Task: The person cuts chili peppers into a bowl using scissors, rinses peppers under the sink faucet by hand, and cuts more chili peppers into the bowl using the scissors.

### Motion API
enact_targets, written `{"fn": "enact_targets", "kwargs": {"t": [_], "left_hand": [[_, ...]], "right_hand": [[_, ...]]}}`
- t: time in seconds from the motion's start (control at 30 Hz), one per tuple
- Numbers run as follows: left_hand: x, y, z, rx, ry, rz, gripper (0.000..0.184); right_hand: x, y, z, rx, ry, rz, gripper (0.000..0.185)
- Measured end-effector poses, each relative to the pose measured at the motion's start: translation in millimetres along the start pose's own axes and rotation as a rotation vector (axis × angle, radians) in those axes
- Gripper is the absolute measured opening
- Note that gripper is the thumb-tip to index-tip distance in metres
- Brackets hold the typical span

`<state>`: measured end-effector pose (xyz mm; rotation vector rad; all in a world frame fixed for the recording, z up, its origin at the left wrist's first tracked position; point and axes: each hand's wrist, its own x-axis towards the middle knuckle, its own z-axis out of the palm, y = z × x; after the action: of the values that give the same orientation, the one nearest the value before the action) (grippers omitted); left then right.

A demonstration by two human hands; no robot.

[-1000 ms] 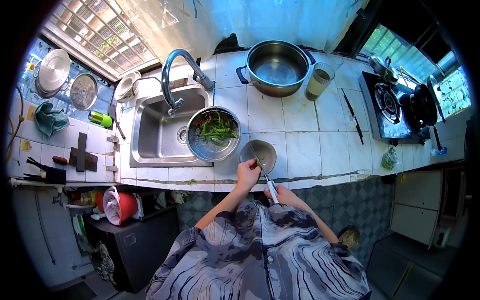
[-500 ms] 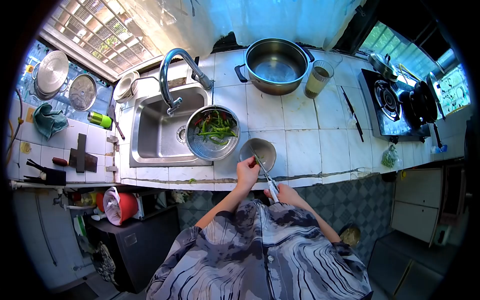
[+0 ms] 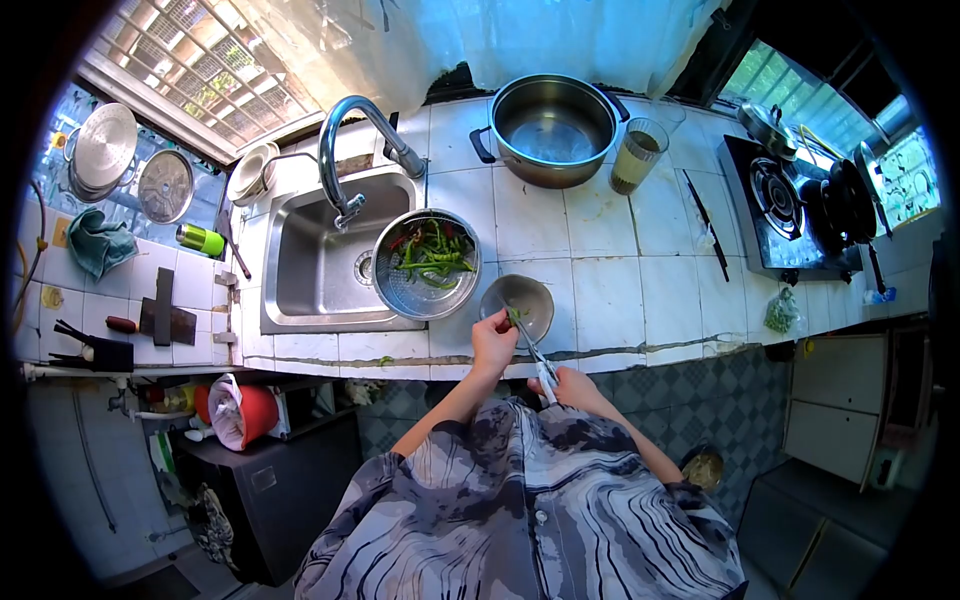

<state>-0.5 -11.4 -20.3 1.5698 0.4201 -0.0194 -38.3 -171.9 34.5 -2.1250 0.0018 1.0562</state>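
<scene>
My left hand (image 3: 493, 345) pinches a small green chili pepper (image 3: 514, 315) over the near side of a grey bowl (image 3: 538, 295). My right hand (image 3: 575, 390) is wrapped round the handles of a pair of scissors (image 3: 544, 372), whose blades point up and left at the pepper, close to the left fingertips. Exactly where the blades meet the pepper is too small to make out. Left of the bowl, a metal colander (image 3: 394, 290) holds several green chili peppers (image 3: 436, 258) and some dark red bits; it overlaps the sink's right edge.
A steel sink (image 3: 285, 270) with a curved faucet (image 3: 330, 150) lies to the left. Behind the bowl stand a large pot (image 3: 552, 165) and a glass of cloudy liquid (image 3: 637, 160). Dark chopsticks (image 3: 707, 227) and a gas stove (image 3: 765, 210) are at the right.
The scissor blades stood apart over the bowl and now look closer together at the pepper. Both hands stay almost in place.
</scene>
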Motion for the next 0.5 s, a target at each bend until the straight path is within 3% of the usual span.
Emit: {"fn": "enact_targets", "kwargs": {"t": [0.2, 0.27, 0.5], "left_hand": [[1, 1, -2, -0.004, 0.001, -0.029, 0.029], [3, 2, -3, -0.086, -0.003, -0.047, 0.027], [2, 0, -8, -0.006, -0.045, -0.081, 0.026]], "right_hand": [[7, 13, 7, 0.082, -0.069, -0.031, 0.062], [6, 18, 15, 0.024, 0.040, -0.022, 0.070], [-3, 1, -1, -0.089, -0.013, -0.031, 0.077]]}}
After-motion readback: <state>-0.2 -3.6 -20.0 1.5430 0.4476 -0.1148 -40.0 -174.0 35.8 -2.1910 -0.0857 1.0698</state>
